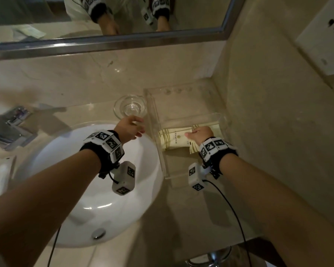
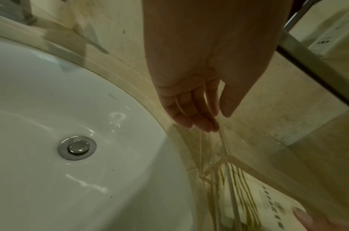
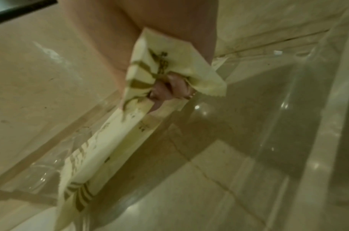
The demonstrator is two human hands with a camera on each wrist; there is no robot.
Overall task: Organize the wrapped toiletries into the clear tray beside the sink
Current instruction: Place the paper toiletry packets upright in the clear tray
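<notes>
Wrapped toiletries held inside the clear tray beside the sink
White sink nearest; past its rim the left hand hangs with fingers straight, holding nothing, while the right hand grips cream wrapped toiletries in curled fingers within the clear tray; a glass dish sits beyond, just beside the tray

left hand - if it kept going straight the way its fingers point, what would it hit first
Probably the near left wall of the clear tray: the left hand points its straight fingers at that edge. The glass dish lies just behind; depth is unclear.
</notes>
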